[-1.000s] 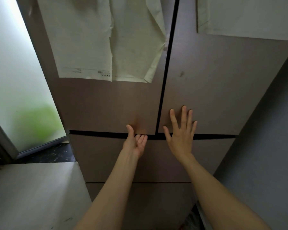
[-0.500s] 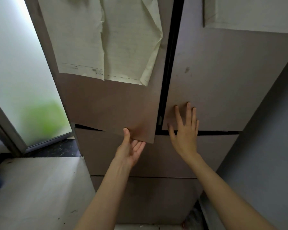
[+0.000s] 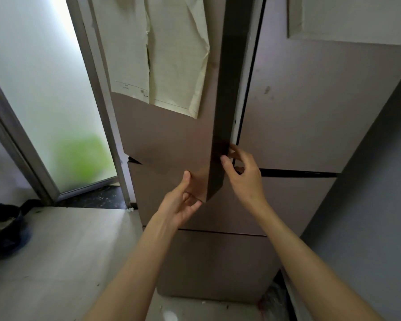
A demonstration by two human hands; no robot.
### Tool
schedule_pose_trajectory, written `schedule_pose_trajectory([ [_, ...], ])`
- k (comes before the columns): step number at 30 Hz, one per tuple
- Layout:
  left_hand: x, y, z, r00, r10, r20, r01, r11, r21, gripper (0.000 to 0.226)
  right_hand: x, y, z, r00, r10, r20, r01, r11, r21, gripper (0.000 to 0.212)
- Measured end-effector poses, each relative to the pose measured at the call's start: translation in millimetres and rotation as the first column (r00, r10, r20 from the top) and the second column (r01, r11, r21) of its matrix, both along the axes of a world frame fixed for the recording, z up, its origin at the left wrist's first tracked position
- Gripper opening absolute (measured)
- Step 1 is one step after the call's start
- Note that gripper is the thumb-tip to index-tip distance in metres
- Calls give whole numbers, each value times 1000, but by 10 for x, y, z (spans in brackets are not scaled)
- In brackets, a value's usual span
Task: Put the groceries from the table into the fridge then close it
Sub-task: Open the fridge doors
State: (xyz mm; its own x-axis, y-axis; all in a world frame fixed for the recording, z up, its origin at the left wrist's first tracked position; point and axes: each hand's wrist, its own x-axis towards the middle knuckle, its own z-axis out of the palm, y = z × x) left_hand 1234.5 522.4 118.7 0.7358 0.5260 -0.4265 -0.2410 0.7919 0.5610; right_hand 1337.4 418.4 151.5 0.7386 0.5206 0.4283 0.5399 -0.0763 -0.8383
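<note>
At the fridge (image 3: 310, 117), the upper left door (image 3: 167, 140) stands partly swung out, the right one closed. Loose papers (image 3: 162, 54) hang on it and could tear or drop if it swings wide. Left hand (image 3: 183, 202) cups the door's bottom corner; right hand (image 3: 243, 172) curls round its edge, where fingers could get nipped. No groceries show on the surface (image 3: 63, 262).
</note>
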Motion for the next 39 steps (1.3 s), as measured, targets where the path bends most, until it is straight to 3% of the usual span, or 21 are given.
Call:
schedule_pose_trajectory([
  [2,-157,26,-5,999,-19,-31,20,1000,21,61,-129,30,109,1000,6,4,-6,999,45,52],
  [5,-401,79,7,996,-62,-61,66,995,76,49,-331,84,245,998,13,-62,-6,993,114,85],
  [8,-655,127,31,992,-97,-85,110,981,161,43,-520,114,275,990,33,-140,-28,999,39,111],
  [10,-827,150,44,983,-70,-170,121,944,308,47,-677,142,279,983,34,-179,-31,999,19,112],
  [12,-991,179,52,963,62,-261,89,843,531,54,-842,173,284,983,-17,-183,23,999,34,106],
  [14,-1174,188,103,936,282,-209,-2,599,801,46,-1011,195,286,984,-89,-155,96,995,36,101],
  [16,-1350,155,232,903,430,4,-78,154,985,40,-1150,226,278,980,-149,-135,153,988,19,101],
  [18,-1469,141,325,891,407,202,-83,-290,953,44,-1285,264,269,976,-177,-128,178,984,-9,99],
  [19,-1516,138,357,889,383,250,-62,-441,895,47,-1345,282,266,976,-182,-118,181,983,-14,97],
  [21,-1601,192,425,872,414,261,34,-583,812,51,-1462,302,272,983,-170,-73,170,985,-16,87],
  [24,-1755,328,547,800,559,216,244,-633,735,55,-1623,298,303,992,-128,11,128,992,8,65],
  [29,-1964,507,625,798,597,84,307,-521,796,72,-1839,430,318,958,-88,274,90,996,4,39],
  [33,-2118,681,620,776,629,35,321,-443,837,90,-1935,607,283,721,-66,689,170,982,-84,46],
  [39,-2271,822,701,772,635,18,275,-361,891,98,-1945,874,274,581,210,786,91,943,-320,58],
])
